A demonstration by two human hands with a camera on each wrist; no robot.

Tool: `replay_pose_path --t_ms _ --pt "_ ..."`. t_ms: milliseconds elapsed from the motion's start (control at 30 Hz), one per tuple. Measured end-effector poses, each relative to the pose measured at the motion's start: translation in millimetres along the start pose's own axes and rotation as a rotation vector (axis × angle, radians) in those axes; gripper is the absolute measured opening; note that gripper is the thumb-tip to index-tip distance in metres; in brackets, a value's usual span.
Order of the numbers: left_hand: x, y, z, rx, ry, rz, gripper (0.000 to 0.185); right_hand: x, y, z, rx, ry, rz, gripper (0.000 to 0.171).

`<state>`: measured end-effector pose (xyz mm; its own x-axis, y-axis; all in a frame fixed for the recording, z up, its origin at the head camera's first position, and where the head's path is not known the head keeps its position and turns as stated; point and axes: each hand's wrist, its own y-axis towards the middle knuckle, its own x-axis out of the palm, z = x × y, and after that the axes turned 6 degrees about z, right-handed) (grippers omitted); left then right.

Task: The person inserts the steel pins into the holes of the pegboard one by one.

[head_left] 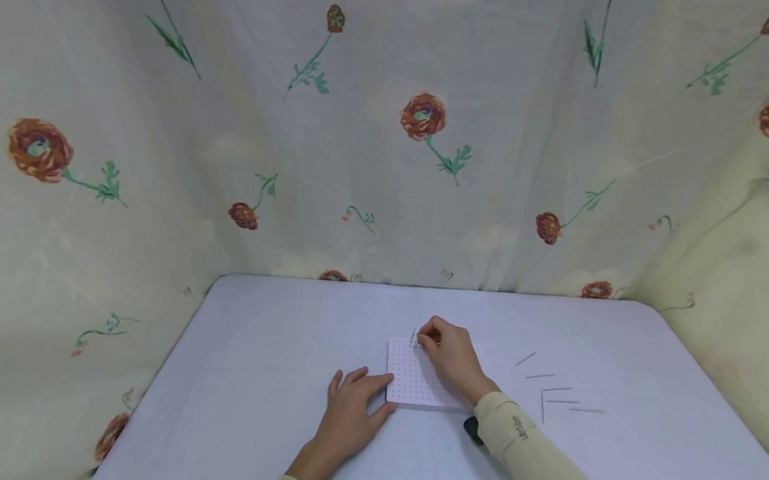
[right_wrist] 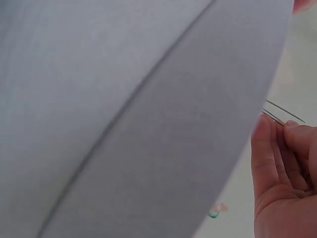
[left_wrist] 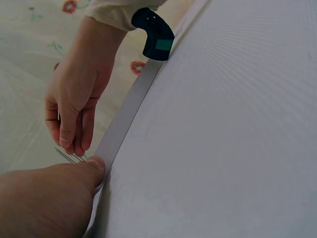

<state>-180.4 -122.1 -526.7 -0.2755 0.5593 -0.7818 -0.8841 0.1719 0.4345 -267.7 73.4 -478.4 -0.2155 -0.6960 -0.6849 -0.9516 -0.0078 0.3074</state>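
A white board (head_left: 409,381) with a grid of small holes lies on the table. My left hand (head_left: 350,412) rests at its left side, with the index fingertip on the edge and the thumb at the near corner. Over the board's far part, my right hand (head_left: 454,359) pinches a thin metal pin (right_wrist: 273,117) between thumb and fingers. Beside those fingertips, slender pins (head_left: 413,336) stand up from the board. The right wrist view shows another pin (right_wrist: 286,111) close by the pinch; the board's side hides part of the fingers.
Several loose metal pins (head_left: 540,376) lie on the table to the right of the board. A white cloth covers the table (head_left: 266,350). Behind and at both sides hangs a flowered curtain (head_left: 353,161). A dark wrist device (left_wrist: 157,39) sits at the right sleeve.
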Motion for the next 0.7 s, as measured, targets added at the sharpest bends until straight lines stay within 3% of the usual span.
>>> replay_pose_path --t_ms 467,700 --pt "2.2 0.4 0.1 -0.009 -0.001 -0.007 0.046 -0.1 2.2 4.0 0.067 -0.020 -0.025 0.008" --pt "-0.2 0.4 2.2 -0.003 -0.006 0.012 0.045 -6.8 1.3 6.4 0.045 0.007 0.005 0.011"
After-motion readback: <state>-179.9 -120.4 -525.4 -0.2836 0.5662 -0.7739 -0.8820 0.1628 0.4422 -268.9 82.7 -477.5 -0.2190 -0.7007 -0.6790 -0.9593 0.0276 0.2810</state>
